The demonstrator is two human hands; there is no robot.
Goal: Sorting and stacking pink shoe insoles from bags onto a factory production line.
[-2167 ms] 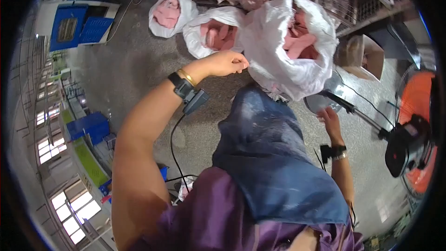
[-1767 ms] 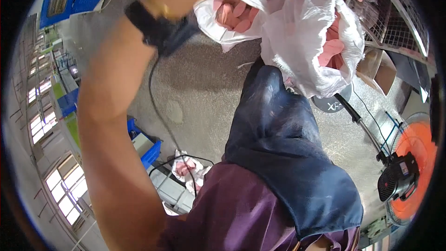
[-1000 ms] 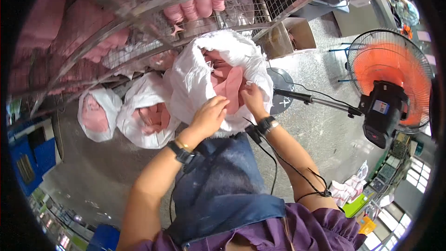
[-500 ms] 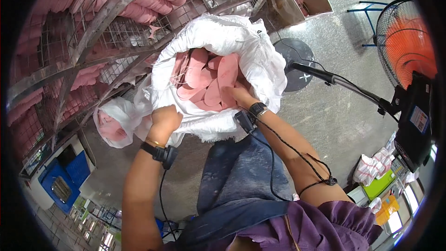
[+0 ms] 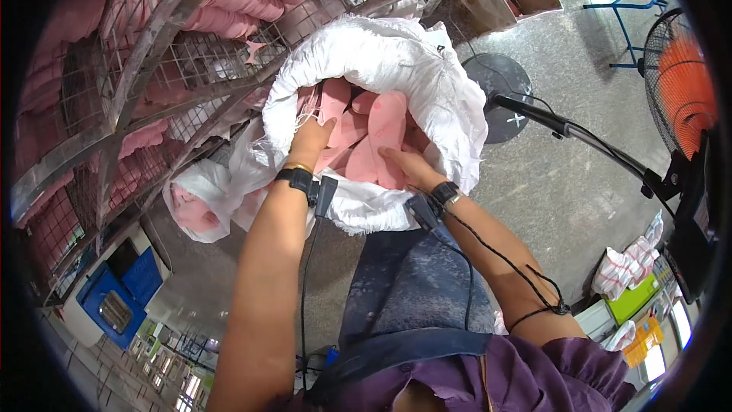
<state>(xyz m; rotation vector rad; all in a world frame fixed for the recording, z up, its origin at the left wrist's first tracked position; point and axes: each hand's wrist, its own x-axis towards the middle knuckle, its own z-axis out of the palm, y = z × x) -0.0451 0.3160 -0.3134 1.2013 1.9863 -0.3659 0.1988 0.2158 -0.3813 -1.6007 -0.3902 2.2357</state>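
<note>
- Pink foam insoles (image 5: pixel 377 137) fill a white woven sack (image 5: pixel 396 69) at 12 o'clock, above a grey concrete floor (image 5: pixel 564 183).
- Left hand (image 5: pixel 309 141) reaches into the sack at its 9 o'clock rim, fingers loosely curled on the insoles; firm grasp cannot be told.
- Right hand (image 5: pixel 408 164) lies flat, fingers extended, touching one insole at the sack's 5 o'clock.
- Wire rack (image 5: pixel 152 54) of pink stock crowds 10 o'clock; a second sack (image 5: pixel 194 202) sits at 9.
- Orange fan (image 5: pixel 682 92) stands at 3 o'clock, open floor between.

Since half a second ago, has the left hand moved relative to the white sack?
Yes. The left hand has gone from the outer rim of the white sack into its mouth, onto the pink pieces.
</note>
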